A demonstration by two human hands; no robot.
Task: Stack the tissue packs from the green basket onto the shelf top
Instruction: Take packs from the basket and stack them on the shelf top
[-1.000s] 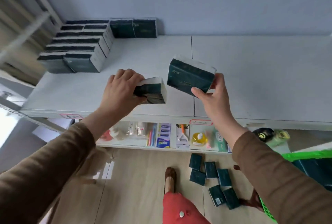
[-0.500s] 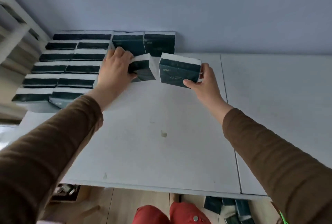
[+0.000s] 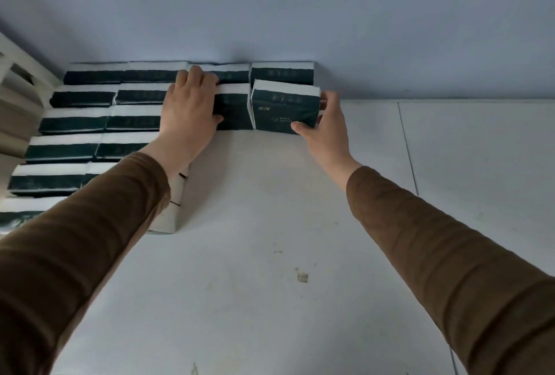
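Two dark green tissue packs with white tops stand side by side on the white shelf top (image 3: 270,224), just in front of two packs against the wall. My left hand (image 3: 190,104) grips the left pack (image 3: 234,110), its fingers curled over the pack's top and its thumb on the front. My right hand (image 3: 326,122) holds the right pack (image 3: 283,108), thumb on the front lower corner and fingers round its right end. To the left, rows of several more tissue packs (image 3: 81,122) lie stepped toward me. The green basket is out of view.
A pale blue wall (image 3: 300,14) rises right behind the packs. A white rail or frame (image 3: 18,59) stands at the far left. The shelf top stretches right past a seam (image 3: 407,146). A small scrap (image 3: 301,277) lies on the shelf nearer me.
Both hands have carried their packs away from me, from above the shelf's front edge to the back, and set them down in front of the two packs at the wall.
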